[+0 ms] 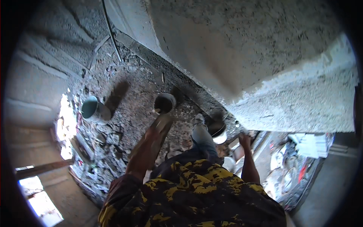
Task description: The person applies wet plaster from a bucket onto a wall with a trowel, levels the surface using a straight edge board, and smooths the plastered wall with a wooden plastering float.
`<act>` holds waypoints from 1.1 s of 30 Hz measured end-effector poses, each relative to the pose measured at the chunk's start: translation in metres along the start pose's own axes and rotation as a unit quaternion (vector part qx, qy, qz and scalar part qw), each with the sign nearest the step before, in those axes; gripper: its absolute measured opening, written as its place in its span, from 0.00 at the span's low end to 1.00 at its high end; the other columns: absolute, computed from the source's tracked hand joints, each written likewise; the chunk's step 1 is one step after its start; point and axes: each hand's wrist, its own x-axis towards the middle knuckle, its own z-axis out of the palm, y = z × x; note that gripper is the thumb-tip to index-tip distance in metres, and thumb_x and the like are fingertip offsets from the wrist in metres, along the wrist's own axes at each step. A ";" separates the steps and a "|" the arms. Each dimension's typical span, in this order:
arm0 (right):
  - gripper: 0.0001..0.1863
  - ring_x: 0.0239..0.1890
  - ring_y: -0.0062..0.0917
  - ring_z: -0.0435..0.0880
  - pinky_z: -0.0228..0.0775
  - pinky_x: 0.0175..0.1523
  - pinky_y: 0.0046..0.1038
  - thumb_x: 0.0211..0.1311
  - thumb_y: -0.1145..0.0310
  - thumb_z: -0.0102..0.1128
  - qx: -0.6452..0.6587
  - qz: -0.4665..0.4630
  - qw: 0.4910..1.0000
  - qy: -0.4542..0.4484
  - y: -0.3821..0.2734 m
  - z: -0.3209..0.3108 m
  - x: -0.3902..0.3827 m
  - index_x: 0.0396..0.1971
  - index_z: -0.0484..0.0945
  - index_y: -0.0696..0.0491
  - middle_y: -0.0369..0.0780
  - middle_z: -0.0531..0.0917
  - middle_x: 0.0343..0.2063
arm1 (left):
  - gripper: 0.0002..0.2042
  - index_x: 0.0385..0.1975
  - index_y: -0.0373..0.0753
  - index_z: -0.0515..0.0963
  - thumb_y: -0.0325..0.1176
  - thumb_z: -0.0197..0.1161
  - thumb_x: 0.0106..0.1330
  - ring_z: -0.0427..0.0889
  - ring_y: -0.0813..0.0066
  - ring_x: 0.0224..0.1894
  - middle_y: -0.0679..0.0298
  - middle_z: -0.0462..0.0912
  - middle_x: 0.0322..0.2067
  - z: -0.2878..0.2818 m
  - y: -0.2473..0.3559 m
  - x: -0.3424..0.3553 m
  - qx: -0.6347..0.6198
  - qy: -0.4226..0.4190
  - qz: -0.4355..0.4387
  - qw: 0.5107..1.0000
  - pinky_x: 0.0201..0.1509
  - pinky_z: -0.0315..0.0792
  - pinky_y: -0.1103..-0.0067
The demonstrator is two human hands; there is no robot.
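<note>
Left hand: grips blurred flat tool beside dark bowl. Right hand: grip indiscernible. Risk: rubble floor, footing may slip.

The person as seen from the head camera. The torso is covered by a shirt printed in an irregular camouflage pattern of yellow blotches on a dark, near-black ground; the print runs across chest and shoulders. The sleeves end above the elbows, the left one showing a reddish-brown tinge at its cuff, so both forearms are bare down to the hands. Beyond the shirt, between the two hands, one leg is clad in faded blue-grey trousers, creased at the knee, ending in a pale, dusty shoe. No gloves, watch or rings can be made out on either hand.
</note>
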 end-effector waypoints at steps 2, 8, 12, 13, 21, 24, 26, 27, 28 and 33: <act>0.19 0.43 0.43 0.74 0.65 0.49 0.40 0.49 0.63 0.56 0.118 0.192 0.958 -0.180 0.033 0.070 -0.130 0.42 0.73 0.55 0.48 0.78 0.37 | 0.24 0.51 0.37 0.65 0.37 0.57 0.53 0.73 0.53 0.44 0.52 0.75 0.42 0.016 -0.076 -0.063 -0.002 -0.040 -0.094 0.995 0.47 0.68 0.65; 0.15 0.39 0.42 0.76 0.67 0.45 0.40 0.50 0.65 0.53 0.173 0.407 0.814 -0.377 -0.008 0.102 -0.296 0.38 0.74 0.55 0.47 0.78 0.33 | 0.24 0.49 0.36 0.66 0.35 0.60 0.50 0.73 0.52 0.43 0.51 0.75 0.41 0.000 -0.186 -0.171 0.006 -0.114 -0.246 0.962 0.46 0.67 0.65; 0.13 0.36 0.41 0.77 0.69 0.42 0.39 0.51 0.66 0.51 0.182 0.355 0.848 -0.349 -0.035 0.148 -0.186 0.36 0.75 0.55 0.47 0.79 0.31 | 0.24 0.48 0.36 0.67 0.34 0.61 0.49 0.73 0.52 0.43 0.51 0.75 0.40 -0.043 -0.222 -0.200 0.004 -0.121 -0.306 0.944 0.45 0.67 0.65; 0.13 0.36 0.41 0.77 0.69 0.41 0.39 0.51 0.66 0.51 0.172 0.320 0.871 -0.332 -0.040 0.164 -0.138 0.35 0.75 0.55 0.47 0.79 0.30 | 0.24 0.48 0.36 0.67 0.34 0.62 0.48 0.73 0.52 0.42 0.51 0.75 0.39 -0.055 -0.226 -0.194 0.004 -0.118 -0.312 0.943 0.45 0.67 0.64; 0.04 0.25 0.34 0.77 0.70 0.30 0.34 0.39 0.70 0.57 -0.200 -0.203 0.954 0.090 -0.202 0.090 0.347 0.18 0.74 0.53 0.40 0.76 0.18 | 0.25 0.45 0.35 0.69 0.31 0.64 0.45 0.72 0.51 0.41 0.49 0.74 0.37 -0.164 -0.261 -0.012 0.101 -0.014 -0.101 0.990 0.44 0.67 0.64; 0.09 0.31 0.34 0.78 0.70 0.40 0.33 0.50 0.64 0.58 0.625 -0.068 0.771 -0.101 -0.357 0.016 0.399 0.27 0.74 0.54 0.46 0.77 0.26 | 0.25 0.45 0.34 0.70 0.31 0.66 0.43 0.72 0.50 0.41 0.49 0.74 0.36 -0.183 -0.302 0.050 0.127 0.063 -0.039 0.989 0.44 0.67 0.64; 0.11 0.34 0.34 0.77 0.70 0.42 0.33 0.50 0.63 0.58 0.550 -0.023 0.833 -0.050 -0.370 0.031 0.387 0.30 0.74 0.54 0.46 0.77 0.29 | 0.31 0.50 0.33 0.65 0.41 0.64 0.45 0.68 0.53 0.52 0.47 0.70 0.46 -0.212 -0.306 0.145 0.044 -0.012 -0.074 0.996 0.52 0.65 0.67; 0.14 0.37 0.35 0.77 0.69 0.43 0.32 0.51 0.61 0.57 0.481 -0.015 0.876 -0.035 -0.396 0.043 0.385 0.33 0.74 0.55 0.46 0.77 0.32 | 0.29 0.47 0.32 0.67 0.41 0.64 0.46 0.68 0.54 0.52 0.47 0.70 0.47 -0.220 -0.335 0.168 0.160 0.065 0.015 0.985 0.51 0.66 0.67; 0.16 0.40 0.35 0.76 0.69 0.45 0.32 0.51 0.60 0.57 0.408 -0.004 0.913 -0.017 -0.418 0.058 0.382 0.37 0.74 0.55 0.47 0.77 0.35 | 0.27 0.45 0.32 0.68 0.42 0.63 0.46 0.68 0.55 0.52 0.46 0.69 0.47 -0.223 -0.369 0.199 0.273 0.137 0.111 0.946 0.50 0.67 0.66; 0.20 0.45 0.36 0.76 0.68 0.49 0.33 0.49 0.65 0.53 0.219 0.198 0.955 0.017 -0.386 0.267 0.262 0.45 0.73 0.54 0.47 0.77 0.41 | 0.27 0.46 0.34 0.64 0.44 0.60 0.50 0.75 0.42 0.40 0.41 0.76 0.34 -0.289 -0.314 0.364 0.061 -0.032 0.053 0.996 0.43 0.71 0.61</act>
